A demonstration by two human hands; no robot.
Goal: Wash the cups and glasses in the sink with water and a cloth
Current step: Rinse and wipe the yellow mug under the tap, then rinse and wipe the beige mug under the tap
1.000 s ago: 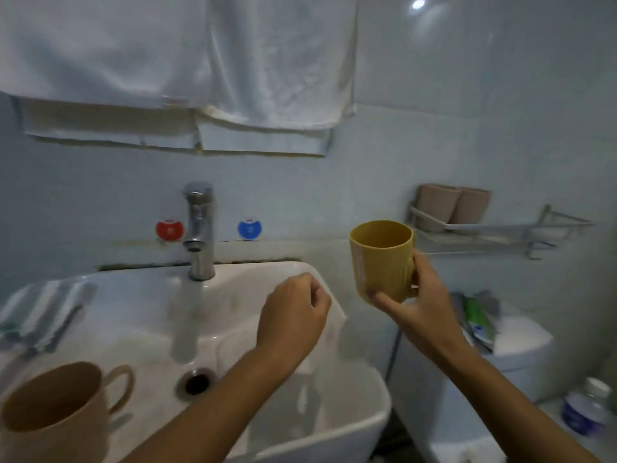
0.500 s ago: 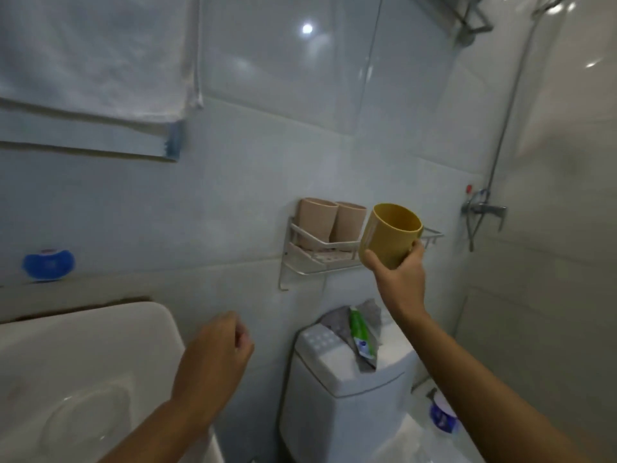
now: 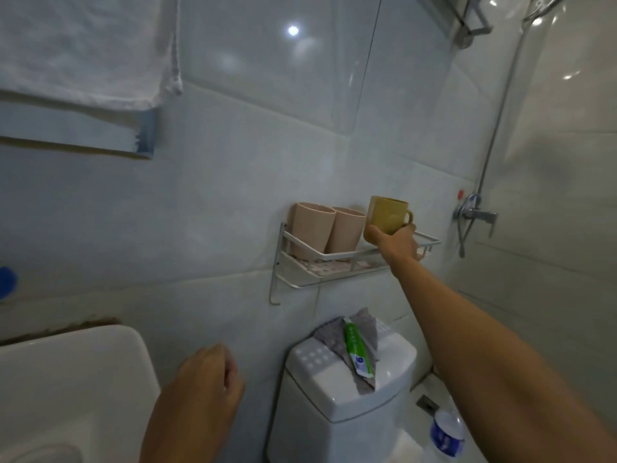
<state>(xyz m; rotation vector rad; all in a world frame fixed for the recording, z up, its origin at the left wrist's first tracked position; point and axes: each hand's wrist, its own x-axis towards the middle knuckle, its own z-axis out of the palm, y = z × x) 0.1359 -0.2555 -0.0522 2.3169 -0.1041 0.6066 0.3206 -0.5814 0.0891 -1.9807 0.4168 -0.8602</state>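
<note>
My right hand (image 3: 395, 243) grips a yellow mug (image 3: 387, 213) from below and holds it upright over the white wire wall shelf (image 3: 302, 277), just right of two pink cups (image 3: 312, 228) standing on that shelf. The mug's handle points right. My left hand (image 3: 203, 392) hangs loosely curled and holds nothing, low in the view beside the corner of the white sink (image 3: 66, 379). The tap and the sink bowl are out of view.
A white toilet tank (image 3: 340, 385) stands under the shelf with a grey cloth (image 3: 367, 329) and a green tube (image 3: 357, 352) on its lid. A white towel (image 3: 83, 48) hangs top left. A shower valve (image 3: 474, 213) is on the right wall; a bottle (image 3: 445, 434) sits low right.
The view has swung right, away from the sink and tap. My right hand has carried the yellow mug up and over to the wall shelf beside the pink cups. My left hand has dropped lower.
</note>
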